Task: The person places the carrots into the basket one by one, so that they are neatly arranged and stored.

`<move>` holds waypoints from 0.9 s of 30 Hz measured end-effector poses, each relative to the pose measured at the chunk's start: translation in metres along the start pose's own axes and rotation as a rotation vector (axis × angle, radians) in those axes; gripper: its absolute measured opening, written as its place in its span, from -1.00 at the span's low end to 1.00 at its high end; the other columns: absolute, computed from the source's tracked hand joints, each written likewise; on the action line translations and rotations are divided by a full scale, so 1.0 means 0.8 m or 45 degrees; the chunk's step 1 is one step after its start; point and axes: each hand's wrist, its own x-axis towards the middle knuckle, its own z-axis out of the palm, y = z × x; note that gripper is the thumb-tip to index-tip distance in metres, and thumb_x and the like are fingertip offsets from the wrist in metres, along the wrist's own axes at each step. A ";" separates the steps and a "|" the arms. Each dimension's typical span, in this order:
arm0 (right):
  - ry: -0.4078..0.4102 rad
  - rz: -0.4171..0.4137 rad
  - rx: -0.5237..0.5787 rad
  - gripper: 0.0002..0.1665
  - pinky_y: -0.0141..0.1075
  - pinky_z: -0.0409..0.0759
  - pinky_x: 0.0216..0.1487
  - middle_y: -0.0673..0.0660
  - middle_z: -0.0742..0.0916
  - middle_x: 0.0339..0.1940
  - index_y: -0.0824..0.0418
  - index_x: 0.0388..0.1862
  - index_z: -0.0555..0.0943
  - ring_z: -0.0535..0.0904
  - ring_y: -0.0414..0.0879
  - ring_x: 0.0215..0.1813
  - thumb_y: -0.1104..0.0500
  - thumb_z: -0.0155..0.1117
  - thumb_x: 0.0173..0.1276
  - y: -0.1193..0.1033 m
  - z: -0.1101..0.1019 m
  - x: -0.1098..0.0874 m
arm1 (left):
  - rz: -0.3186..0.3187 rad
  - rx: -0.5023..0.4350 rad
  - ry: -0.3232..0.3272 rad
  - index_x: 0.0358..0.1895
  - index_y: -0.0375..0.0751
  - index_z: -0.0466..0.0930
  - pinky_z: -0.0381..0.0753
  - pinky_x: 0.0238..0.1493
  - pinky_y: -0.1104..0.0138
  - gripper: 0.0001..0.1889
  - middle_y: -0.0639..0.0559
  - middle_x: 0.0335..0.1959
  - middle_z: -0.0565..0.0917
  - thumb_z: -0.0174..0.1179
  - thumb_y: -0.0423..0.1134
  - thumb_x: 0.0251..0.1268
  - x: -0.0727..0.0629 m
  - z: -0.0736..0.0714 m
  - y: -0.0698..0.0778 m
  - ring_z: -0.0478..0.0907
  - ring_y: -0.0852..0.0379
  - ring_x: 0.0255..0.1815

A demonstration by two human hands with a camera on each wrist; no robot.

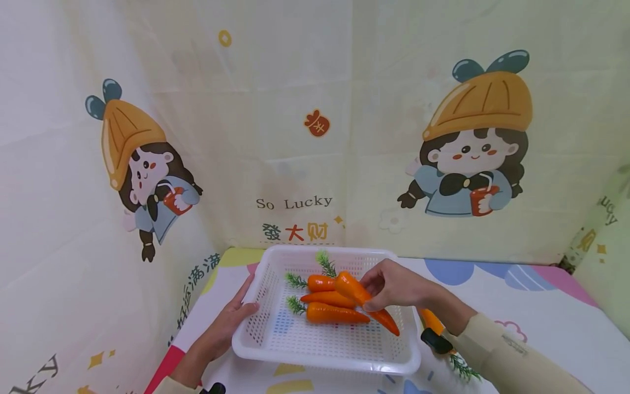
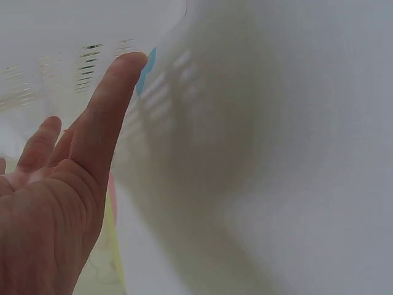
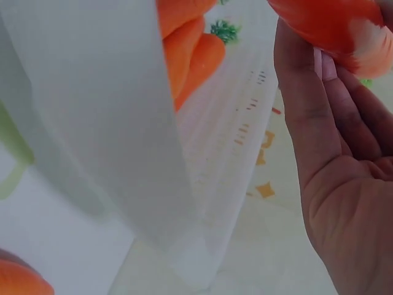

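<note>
A white plastic basket [image 1: 325, 361] with perforated walls stands on the table and holds several orange carrots [image 1: 337, 313] with green leafy tops. Above the basket's right half, my right hand [image 1: 394, 284] pinches another carrot [image 1: 366, 302] between thumb and fingers, its tip slanting down to the right. The right wrist view shows part of this held carrot [image 3: 344, 31] at the top edge. My left hand [image 1: 228, 323] lies against the basket's left side, its fingers [image 2: 113, 104] straight along the outer wall and the thumb near the rim.
Right of the basket, an orange carrot [image 1: 431, 322] lies on the table, partly hidden by my right forearm. A patterned cloth [image 1: 492, 306] covers the table. Printed cloth hangings [image 1: 364, 164] stand behind and at both sides.
</note>
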 end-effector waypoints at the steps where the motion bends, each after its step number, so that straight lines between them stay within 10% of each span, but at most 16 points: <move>1: -0.013 -0.006 -0.003 -0.60 -0.22 0.83 -0.07 0.09 0.85 -0.10 0.18 0.01 0.81 0.78 -0.04 -0.20 0.14 0.60 0.16 0.000 0.001 0.003 | -0.001 0.000 -0.002 0.65 0.64 -0.22 0.75 0.17 -0.06 -0.18 -0.15 0.73 0.08 0.08 -0.08 0.61 0.000 0.000 0.000 0.60 -0.28 0.37; 27: -0.155 0.031 -0.170 -0.63 -0.26 0.79 -0.03 -0.05 0.81 -0.18 0.04 -0.10 0.82 0.69 -0.07 -0.18 0.16 0.65 0.06 -0.009 0.027 0.049 | -0.013 0.012 0.024 0.66 0.62 -0.21 0.76 0.12 -0.09 -0.18 -0.17 0.73 0.10 0.10 -0.03 0.59 0.001 0.001 -0.003 0.61 -0.29 0.35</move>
